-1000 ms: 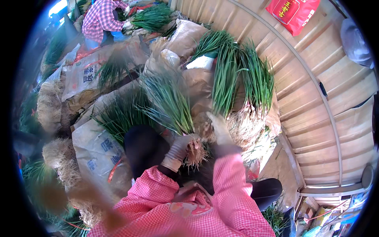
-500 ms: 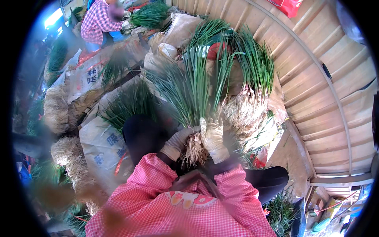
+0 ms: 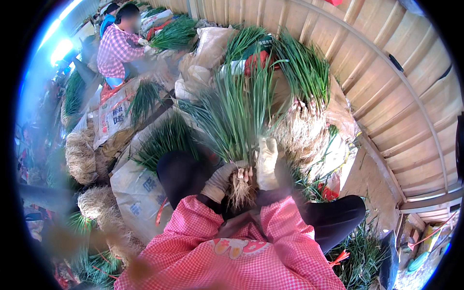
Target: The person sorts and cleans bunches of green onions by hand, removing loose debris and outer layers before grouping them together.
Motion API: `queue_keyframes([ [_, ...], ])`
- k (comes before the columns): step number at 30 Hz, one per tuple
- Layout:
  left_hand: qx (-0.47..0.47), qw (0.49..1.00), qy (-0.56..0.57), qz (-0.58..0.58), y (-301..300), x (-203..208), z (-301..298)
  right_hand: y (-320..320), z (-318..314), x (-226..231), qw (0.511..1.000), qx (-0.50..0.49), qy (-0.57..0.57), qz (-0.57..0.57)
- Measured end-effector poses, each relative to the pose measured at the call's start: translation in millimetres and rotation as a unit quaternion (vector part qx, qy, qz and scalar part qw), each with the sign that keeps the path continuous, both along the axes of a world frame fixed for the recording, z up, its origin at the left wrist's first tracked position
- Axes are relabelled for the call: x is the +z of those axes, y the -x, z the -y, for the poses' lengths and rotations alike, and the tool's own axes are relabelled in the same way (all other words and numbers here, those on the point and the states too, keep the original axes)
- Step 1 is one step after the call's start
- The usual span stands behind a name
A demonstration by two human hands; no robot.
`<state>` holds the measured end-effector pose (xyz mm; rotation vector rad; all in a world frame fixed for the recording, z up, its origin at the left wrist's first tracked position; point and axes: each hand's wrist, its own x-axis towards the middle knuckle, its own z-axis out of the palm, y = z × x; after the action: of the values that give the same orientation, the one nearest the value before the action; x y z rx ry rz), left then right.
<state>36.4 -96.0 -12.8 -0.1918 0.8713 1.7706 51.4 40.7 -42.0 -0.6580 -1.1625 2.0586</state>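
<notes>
My left hand, in a pale work glove, is closed round the lower stems of a bunch of spring onions. The leaves fan upward and away from me; small pale bulbs and stringy roots hang below the grip, over my lap. At the right side of the bunch stands my gloved right hand, its fingers stretched upward beside the stems. Part of its finger side is hidden, so any contact is hard to make out. To the right, a larger pile of spring onions lies with its roots toward me.
Printed sacks with more greens spread to my left, near several root bundles. A person in a checked shirt handles greens at the far left. A ribbed wall curves along the right. Loose leaves lie by my right knee.
My right hand has turned from showing a broad face to a narrower side view, still beside the bunch. My left hand keeps its hold. The whole view has shifted, showing more of the person.
</notes>
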Motion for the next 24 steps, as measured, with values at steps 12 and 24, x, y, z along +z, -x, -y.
queue_keyframes([
  [12,-0.025,0.996,0.069,-0.043,-2.4,18.0,2.9,-8.8,7.4,23.6,0.966,0.075,0.233,-0.078],
  [24,-0.010,1.000,-0.017,0.018,-3.1,18.5,-2.0,-21.3,1.0,68.8,0.987,0.021,0.151,-0.054],
])
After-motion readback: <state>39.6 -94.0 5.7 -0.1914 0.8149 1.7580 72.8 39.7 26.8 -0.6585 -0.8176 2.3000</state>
